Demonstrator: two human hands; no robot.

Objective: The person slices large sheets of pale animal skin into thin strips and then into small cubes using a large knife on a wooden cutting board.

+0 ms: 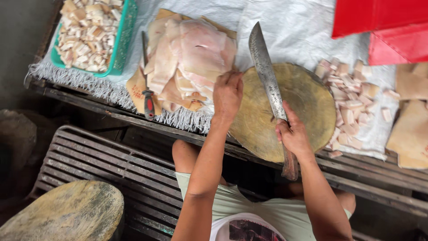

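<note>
my right hand (pixel 292 134) is wrapped tight round the handle of the big knife (pixel 266 71), blade lying flat-ish across the round chopping block (pixel 307 107) and pointing away from me. my left hand (pixel 227 96) is off to the side, well apart from the right, fingers pinched on the edge of the pile of pale meat slabs (pixel 191 58) sitting just beside the block.

what worries me: that meat looks slippery, so a slab could slide out of my grip or drag the ones under it off the cardboard and over the table edge. the blade tip is also near my left wrist, so if i pull a slab across without lifting the knife clear i could nick myself. the cut cubes (pixel 350 105) on the far side sit close to the block and could get knocked off.
</note>
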